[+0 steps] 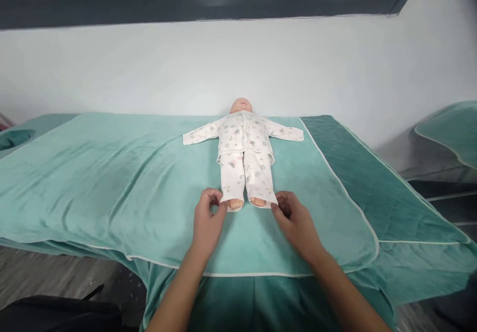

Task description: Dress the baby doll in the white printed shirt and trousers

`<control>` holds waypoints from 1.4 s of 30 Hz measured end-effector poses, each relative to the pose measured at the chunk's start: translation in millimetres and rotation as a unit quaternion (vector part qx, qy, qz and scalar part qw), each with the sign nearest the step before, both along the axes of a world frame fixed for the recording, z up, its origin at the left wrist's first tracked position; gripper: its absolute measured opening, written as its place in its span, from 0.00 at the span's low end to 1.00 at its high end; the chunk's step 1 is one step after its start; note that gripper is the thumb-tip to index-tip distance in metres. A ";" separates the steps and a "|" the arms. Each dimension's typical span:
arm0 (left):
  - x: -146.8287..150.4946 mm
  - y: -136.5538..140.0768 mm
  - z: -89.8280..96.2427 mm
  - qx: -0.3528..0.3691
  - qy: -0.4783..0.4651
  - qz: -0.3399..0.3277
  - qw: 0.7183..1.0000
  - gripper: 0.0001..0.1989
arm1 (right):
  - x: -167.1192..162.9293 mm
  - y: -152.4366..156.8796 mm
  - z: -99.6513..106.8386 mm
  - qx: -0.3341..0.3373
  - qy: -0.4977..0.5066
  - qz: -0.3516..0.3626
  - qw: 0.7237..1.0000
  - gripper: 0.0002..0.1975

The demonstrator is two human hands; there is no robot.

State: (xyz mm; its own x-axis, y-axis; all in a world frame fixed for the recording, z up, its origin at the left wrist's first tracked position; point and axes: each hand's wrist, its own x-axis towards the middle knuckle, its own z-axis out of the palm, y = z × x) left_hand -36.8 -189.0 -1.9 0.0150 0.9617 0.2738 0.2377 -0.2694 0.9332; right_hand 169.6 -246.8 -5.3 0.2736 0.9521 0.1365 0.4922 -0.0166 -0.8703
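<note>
A baby doll (241,105) lies on its back, arms spread, its head toward the wall. It wears a white printed jacket (245,133) and matching white trousers (258,175). My left hand (209,217) pinches the outer edge of the trouser cuff on the left side of the view. On the other leg, my right hand (297,221) has the outer cuff edge between thumb and fingers. The doll's feet (234,204) show inside the cuff openings. Both sleeves lie flat, and no doll hands show past their ends.
Beneath the doll a light green blanket (149,183) with pale piping covers the bed. Darker green quilted bedding (372,183) lies to the right. A white wall (149,68) stands behind, under a dark window frame (223,4). A black bag-like object (59,314) sits low at left.
</note>
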 end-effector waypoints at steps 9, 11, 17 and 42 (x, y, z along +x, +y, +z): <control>12.7 5.5 12.1 0.132 0.144 -0.034 0.980 0.08 | -9.0 26.2 13.2 0.115 -0.131 0.023 0.984 0.16; 14.6 5.1 17.2 0.154 0.144 -0.040 0.977 0.06 | -12.8 29.7 21.1 0.137 -0.123 0.049 0.982 0.13; 21.5 -2.0 19.8 0.179 0.207 -0.075 0.959 0.12 | -17.6 27.3 28.4 0.139 -0.062 0.069 0.986 0.09; -0.9 -24.9 -6.3 0.242 0.235 -0.049 0.940 0.13 | 1.8 -21.4 -16.7 0.070 -0.136 0.046 0.987 0.12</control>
